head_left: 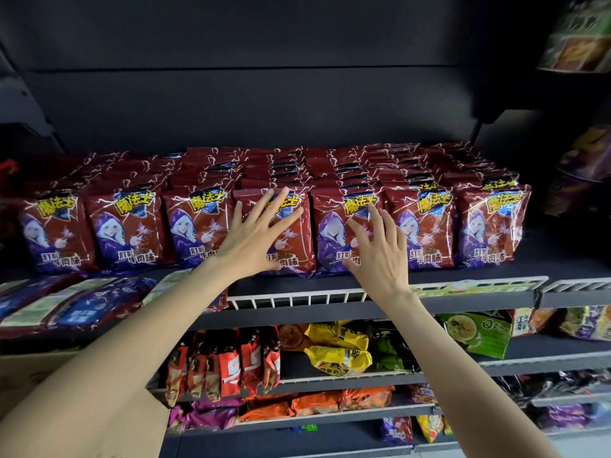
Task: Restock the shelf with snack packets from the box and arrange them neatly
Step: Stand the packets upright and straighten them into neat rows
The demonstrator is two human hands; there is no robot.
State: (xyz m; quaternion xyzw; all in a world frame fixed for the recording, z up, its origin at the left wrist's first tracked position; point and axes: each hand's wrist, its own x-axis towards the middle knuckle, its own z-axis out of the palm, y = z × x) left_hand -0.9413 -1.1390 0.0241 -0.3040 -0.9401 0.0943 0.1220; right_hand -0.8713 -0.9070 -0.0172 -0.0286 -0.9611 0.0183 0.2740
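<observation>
Several rows of red snack packets (125,226) with a purple hooded figure stand upright on the dark shelf (463,276), front to back. My left hand (251,236) lies with spread straight fingers against the front packet of the middle row (297,252). My right hand (380,252) has its fingers spread flat on the neighbouring front packet (330,233) to the right. Neither hand holds anything. At the lower left, more red and blue packets (72,305) lie flat in a cardboard box (29,368).
A white wire rail (297,297) runs along the shelf's front edge. Lower shelves hold red, yellow, green, orange and purple packets (337,352). Hanging goods (578,44) crowd the upper right. The dark back panel (264,104) rises behind the rows.
</observation>
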